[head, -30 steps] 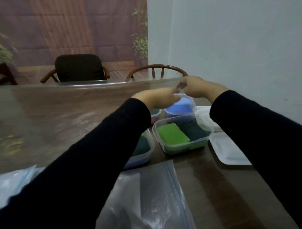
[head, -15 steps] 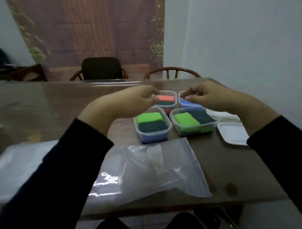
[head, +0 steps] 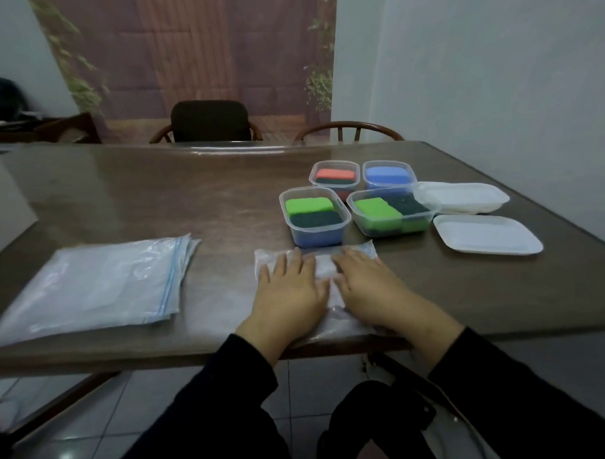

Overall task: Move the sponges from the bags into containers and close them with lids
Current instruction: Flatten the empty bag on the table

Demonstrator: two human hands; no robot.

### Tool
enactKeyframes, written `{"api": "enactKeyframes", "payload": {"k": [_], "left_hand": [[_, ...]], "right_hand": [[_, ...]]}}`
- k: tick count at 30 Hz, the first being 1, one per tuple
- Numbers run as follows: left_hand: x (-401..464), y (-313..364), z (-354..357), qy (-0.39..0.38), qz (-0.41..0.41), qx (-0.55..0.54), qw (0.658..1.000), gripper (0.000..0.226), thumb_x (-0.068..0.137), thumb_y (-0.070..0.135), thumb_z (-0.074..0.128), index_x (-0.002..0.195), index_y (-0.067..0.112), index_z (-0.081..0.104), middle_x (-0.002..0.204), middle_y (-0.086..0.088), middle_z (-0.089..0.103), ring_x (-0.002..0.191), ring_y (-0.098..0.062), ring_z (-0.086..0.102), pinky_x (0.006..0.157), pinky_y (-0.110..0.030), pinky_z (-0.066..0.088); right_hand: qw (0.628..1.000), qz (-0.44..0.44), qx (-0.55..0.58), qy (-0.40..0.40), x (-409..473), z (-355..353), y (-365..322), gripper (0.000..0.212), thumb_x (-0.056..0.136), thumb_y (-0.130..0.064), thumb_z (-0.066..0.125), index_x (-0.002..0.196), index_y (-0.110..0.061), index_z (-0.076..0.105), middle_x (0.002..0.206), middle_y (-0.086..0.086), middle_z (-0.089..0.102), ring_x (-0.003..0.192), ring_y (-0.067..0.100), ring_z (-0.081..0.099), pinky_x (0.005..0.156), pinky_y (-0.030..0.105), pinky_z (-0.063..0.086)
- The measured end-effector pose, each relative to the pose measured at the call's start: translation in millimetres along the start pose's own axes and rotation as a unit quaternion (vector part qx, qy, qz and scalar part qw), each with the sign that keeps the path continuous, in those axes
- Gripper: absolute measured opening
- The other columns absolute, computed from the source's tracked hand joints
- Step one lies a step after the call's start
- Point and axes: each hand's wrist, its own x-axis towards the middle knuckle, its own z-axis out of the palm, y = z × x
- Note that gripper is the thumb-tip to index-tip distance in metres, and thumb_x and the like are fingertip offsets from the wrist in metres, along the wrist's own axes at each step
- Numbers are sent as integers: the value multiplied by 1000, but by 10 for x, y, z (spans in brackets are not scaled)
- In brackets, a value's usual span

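Note:
Four clear containers hold sponges without lids. The near left container (head: 314, 220) has a green sponge over a blue one. The near right container (head: 392, 212) holds green sponges. The far left container (head: 334, 174) holds a red sponge and the far right container (head: 388, 175) a blue one. A single white lid (head: 488, 234) lies to their right, with a stack of lids (head: 462, 197) behind it. My left hand (head: 288, 289) and my right hand (head: 374, 290) press flat on an empty clear bag (head: 322, 264) at the table's near edge.
A pile of flat zip bags (head: 97, 284) lies at the near left of the brown table (head: 158, 196). Two chairs (head: 210, 121) stand beyond the far edge. A white wall runs along the right side. Tiled floor shows below the near edge.
Both hands came back from above the containers and dropped onto the empty bag near the table edge. The view pulled back and tilted down.

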Motion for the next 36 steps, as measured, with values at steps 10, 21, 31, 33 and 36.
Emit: {"api": "enactKeyframes", "payload": {"k": [10, 21, 31, 33, 36], "left_hand": [[-7, -334, 7, 5, -97, -1, 995, 80, 90, 65, 17, 151, 15, 7, 159, -10, 0, 147, -26, -2, 118, -46, -2], [-9, -445, -239, 124, -185, -400, 889, 48, 91, 36, 53, 130, 9, 45, 123, -11, 60, 113, -30, 56, 94, -38, 45], [-551, -339, -475, 349, 49, -521, 778, 22, 100, 17, 37, 90, 13, 57, 62, -5, 63, 39, -8, 52, 39, -12, 34], [-590, -341, -590, 376, 63, -534, 755, 23, 100, 19, 36, 92, 12, 56, 61, -5, 63, 39, -9, 53, 36, -15, 35], [-576, -452, -672, 352, 6, -540, 764, 22, 99, 29, 38, 93, 15, 53, 65, -3, 61, 43, -7, 56, 36, -19, 40]], "right_hand": [[1000, 9, -4, 12, -59, 107, 182, 59, 97, -51, 25, 150, -24, 18, 160, -3, 10, 147, 12, 6, 118, 37, 4], [979, 85, 92, 163, -142, 102, 238, 41, 93, -35, 50, 131, -20, 49, 138, 0, 49, 126, 20, 41, 103, 36, 33], [836, 44, 501, 219, -274, 101, 219, 16, 89, -35, 57, 102, -26, 54, 98, -7, 65, 82, 1, 62, 65, 12, 48], [815, 42, 539, 209, -303, 72, 101, 17, 91, -36, 54, 94, -21, 59, 78, -8, 66, 63, -2, 59, 54, 11, 46], [801, 29, 552, 231, -317, 41, -89, 21, 94, -34, 52, 90, -17, 63, 71, 0, 64, 59, 6, 55, 49, 17, 49]]}}
